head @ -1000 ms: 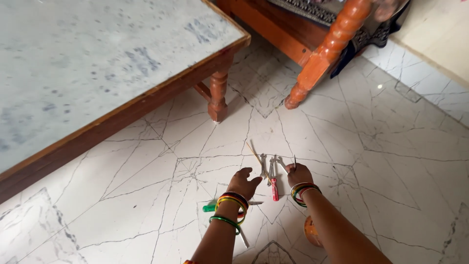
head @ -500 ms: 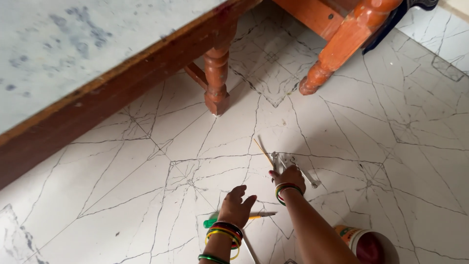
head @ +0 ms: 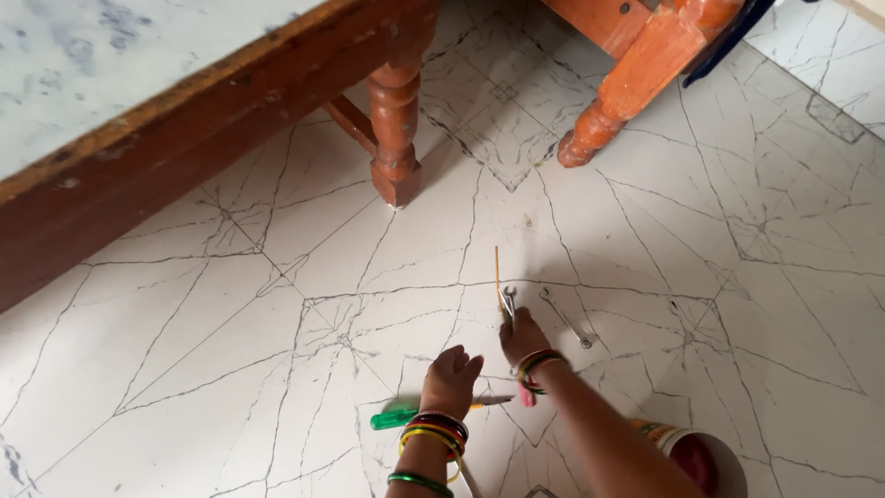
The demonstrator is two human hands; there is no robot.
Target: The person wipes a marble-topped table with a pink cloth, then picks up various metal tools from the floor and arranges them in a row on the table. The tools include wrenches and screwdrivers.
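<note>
**Hands low over tools on the floor**

Both your arms reach forward and down from the bottom edge of the view, wrists ringed with bangles. Your right hand (head: 522, 334) sits knuckles up on the white tile floor (head: 230, 350), fingers curled together over the near end of a small spanner (head: 507, 302) and a thin yellow stick (head: 497, 269); whether they actually pinch either one cannot be told. Spanner and stick run nearly straight away from you, the stick's far end pointing towards the table leg (head: 395, 138).

Your left hand (head: 451, 379) hovers just left of the right one, fingers loosely bent and close together, holding nothing. Under its wrist lies a green-handled screwdriver (head: 396, 418), its long axis left to right, handle to the left, shaft running right beneath the hand.

A second spanner (head: 565, 318) lies apart just right of your right hand, slanting from upper left to lower right.

A round white tub (head: 714, 452) with a dark red inside and an orange and green label band on its wall stands at the bottom right, beside your right forearm.
</note>
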